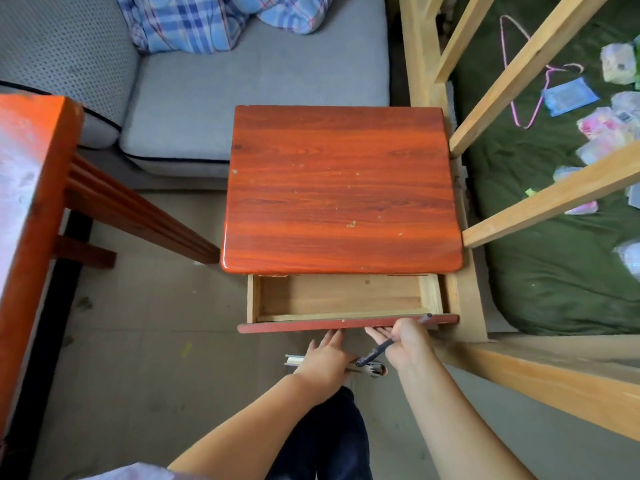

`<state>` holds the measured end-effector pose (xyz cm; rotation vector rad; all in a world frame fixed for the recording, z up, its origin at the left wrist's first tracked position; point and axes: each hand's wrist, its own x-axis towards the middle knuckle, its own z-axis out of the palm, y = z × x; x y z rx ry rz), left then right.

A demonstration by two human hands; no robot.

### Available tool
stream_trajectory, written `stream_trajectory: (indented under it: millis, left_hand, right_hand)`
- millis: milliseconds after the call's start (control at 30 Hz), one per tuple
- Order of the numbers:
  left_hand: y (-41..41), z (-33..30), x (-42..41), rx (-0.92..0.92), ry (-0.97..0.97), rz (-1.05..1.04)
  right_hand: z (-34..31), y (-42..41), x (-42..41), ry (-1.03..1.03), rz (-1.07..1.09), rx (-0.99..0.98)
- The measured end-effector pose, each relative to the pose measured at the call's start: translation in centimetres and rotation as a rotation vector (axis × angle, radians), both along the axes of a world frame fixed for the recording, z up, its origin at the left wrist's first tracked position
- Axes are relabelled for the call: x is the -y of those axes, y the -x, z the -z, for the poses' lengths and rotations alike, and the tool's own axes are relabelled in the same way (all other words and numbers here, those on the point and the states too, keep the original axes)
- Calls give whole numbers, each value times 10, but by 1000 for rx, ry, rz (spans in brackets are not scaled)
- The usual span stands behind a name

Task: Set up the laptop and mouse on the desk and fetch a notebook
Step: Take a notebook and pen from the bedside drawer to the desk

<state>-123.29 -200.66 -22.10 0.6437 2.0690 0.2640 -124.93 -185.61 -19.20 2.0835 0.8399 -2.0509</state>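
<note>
Both hands reach under the front of the desk's open, empty-looking drawer [341, 299], the left hand [323, 355] flat and loose, the right hand [405, 344] clamped on a dark pen [375, 353]; with neither laptop nor notebook in sight, closing it and searching elsewhere seems next.

One drawer [341, 299], one pen [377, 351], two hangers [519, 98].

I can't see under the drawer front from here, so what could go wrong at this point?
1. The right hand grips a pen while its fingers reach under the drawer front; the pen could slip or snag on that edge.
2. Both hands' fingers sit under the front; pushing it shut from there might pinch them.
3. The visible part of the drawer shows no notebook, so the search may need another place.
</note>
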Motion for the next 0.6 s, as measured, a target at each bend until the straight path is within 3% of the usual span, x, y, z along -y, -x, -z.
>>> stream_trajectory:
  millis: [133, 367, 467, 600]
  left_hand:
    - [38, -7, -14, -3, -3, -46]
    - [103, -6, -19, -108, 48, 28]
    - [102, -10, -16, -129, 57, 72]
    - [96, -38, -4, -6, 15, 14]
  right_hand:
    - [-13, 34, 1, 9, -90, -75]
    - [-3, 89, 3, 112, 185, -95]
    - [-7, 83, 5, 71, 138, -90]
    - [-25, 72, 1, 133, 1, -102]
